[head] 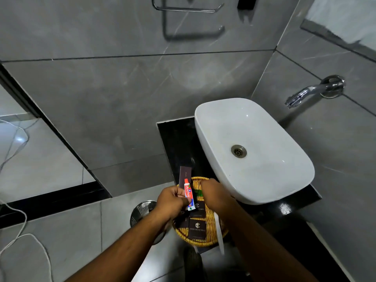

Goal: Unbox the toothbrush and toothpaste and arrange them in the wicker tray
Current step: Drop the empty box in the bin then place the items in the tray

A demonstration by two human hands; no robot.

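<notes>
My left hand (173,200) grips a long dark brown box (184,177) together with a small red and white toothpaste tube (188,195), both held just above the left part of the round wicker tray (211,239). My right hand (213,193) is closed over the tray's far side, holding a white toothbrush (219,235). The toothbrush handle runs down under my wrist past the tray's near rim. Several small dark boxes (197,228) with a light logo lie flat in the tray.
The tray rests on a black counter (177,139) beside a white vessel basin (252,147). A chrome wall tap (313,91) juts out at right. A round metal bin lid (142,210) sits on the floor at left, and a white cable (20,220) trails there.
</notes>
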